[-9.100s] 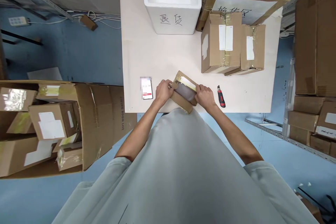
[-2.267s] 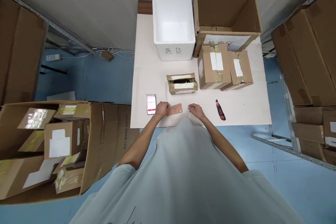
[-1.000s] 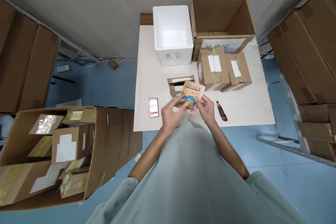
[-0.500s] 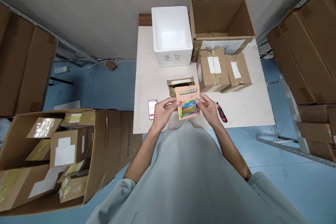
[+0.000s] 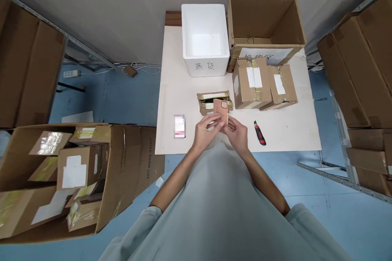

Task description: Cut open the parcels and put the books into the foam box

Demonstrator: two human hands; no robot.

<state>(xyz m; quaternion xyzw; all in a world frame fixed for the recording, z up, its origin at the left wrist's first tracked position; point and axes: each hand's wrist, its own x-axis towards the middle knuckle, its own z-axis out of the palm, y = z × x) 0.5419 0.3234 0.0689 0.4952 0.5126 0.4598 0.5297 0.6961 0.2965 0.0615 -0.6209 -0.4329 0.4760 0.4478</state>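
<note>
I'm checking the book (image 5: 221,111), gripped in both my left hand (image 5: 207,130) and right hand (image 5: 237,133); next, turning it needs a loosened grip.

A stockroom or parcel-packing room: taped cardboard boxes (image 5: 251,82) on the worktop (image 5: 288,126), a carton of parcels (image 5: 61,171) at nine o'clock, shelving stacked with boxes (image 5: 361,69) at three.

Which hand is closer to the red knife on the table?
Right. The right hand is just left of the knife, apart from it; the left hand is farther left.
</note>
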